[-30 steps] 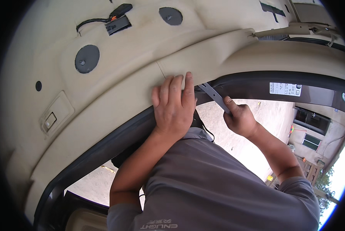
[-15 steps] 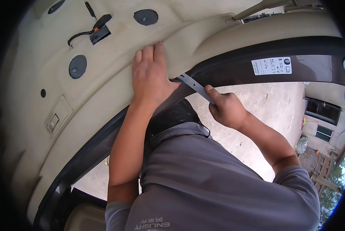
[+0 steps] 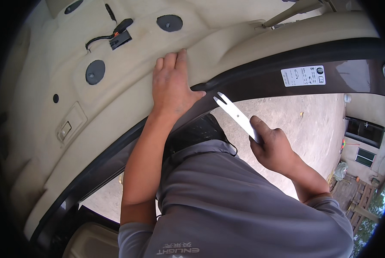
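Observation:
My left hand (image 3: 171, 86) lies on the beige trim panel (image 3: 220, 43), fingers stretched upward and thumb out at the black door seal (image 3: 265, 56). Low and to the right, my right hand (image 3: 270, 146) is closed round a flat metal pry tool (image 3: 237, 116) with a forked tip. That tip points up-left, apart from the trim, just beside and below my left thumb. Above my left hand, the beige lining has dark round pads (image 3: 95, 72) and a black wire with connector (image 3: 121, 38).
The dark door frame (image 3: 347, 75) with a white label (image 3: 302, 75) arches across the right. A switch housing (image 3: 70, 122) sits in the lining at left. Through the opening show pale ground (image 3: 295, 116), a building wall (image 3: 364, 112) and wooden boards (image 3: 354, 193).
The pry tool has come out from the trim edge and moved down-right with my right hand. My left hand is higher on the trim than a second ago.

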Tool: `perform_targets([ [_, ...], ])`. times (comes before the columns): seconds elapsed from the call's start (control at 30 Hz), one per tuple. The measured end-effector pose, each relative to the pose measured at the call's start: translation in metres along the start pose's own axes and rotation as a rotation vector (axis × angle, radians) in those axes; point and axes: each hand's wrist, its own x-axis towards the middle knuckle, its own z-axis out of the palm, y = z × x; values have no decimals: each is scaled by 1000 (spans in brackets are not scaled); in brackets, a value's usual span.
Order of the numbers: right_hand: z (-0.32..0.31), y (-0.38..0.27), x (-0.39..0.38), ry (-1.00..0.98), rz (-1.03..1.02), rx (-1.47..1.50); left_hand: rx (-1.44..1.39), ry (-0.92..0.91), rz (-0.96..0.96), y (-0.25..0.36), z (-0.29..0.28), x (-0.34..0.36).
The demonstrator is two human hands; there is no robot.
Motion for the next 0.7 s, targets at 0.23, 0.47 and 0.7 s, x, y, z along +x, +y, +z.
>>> perform_targets([
  [0.23, 57, 34, 12, 294, -64, 270, 84, 54, 47, 8, 3, 0],
  [0.47, 60, 18, 95, 695, -105, 582, -117, 80, 79, 17, 10, 28],
  [0.7, 53, -6, 120, 753, -79, 190, -112, 86, 51, 20, 13, 26],
])
